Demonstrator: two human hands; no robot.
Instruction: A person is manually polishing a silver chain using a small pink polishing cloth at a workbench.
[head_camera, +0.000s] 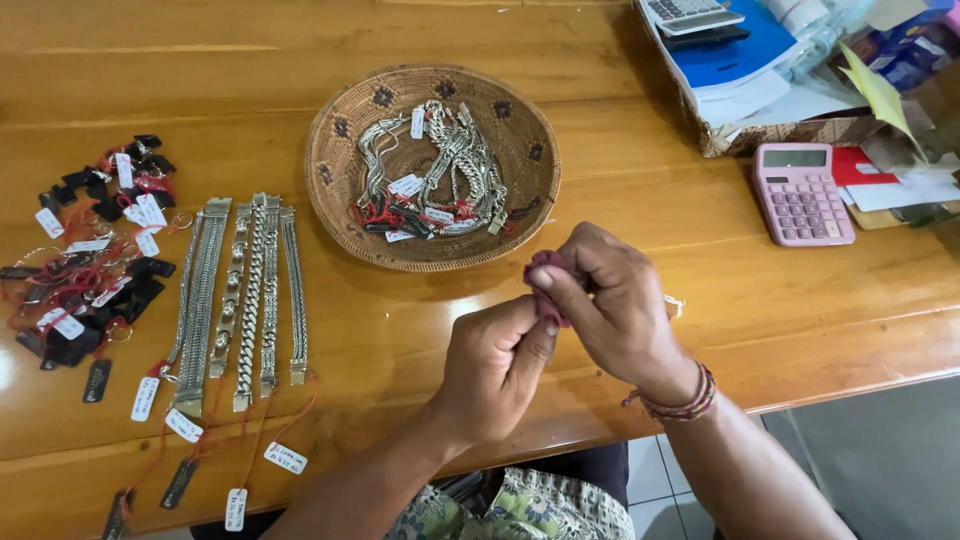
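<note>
My left hand and my right hand meet above the wooden table, near its front edge. Both pinch a small dark red cloth between thumbs and fingers. A bit of white tag peeks out behind the right hand; whatever the cloth wraps is hidden. A round woven basket just beyond my hands holds several silver chain bracelets with white tags and red strings.
Several silver bracelets lie in a row at the left, tags trailing toward the table edge. Farther left is a heap of rings with black and white tags. A pink calculator and a box of papers sit at the right.
</note>
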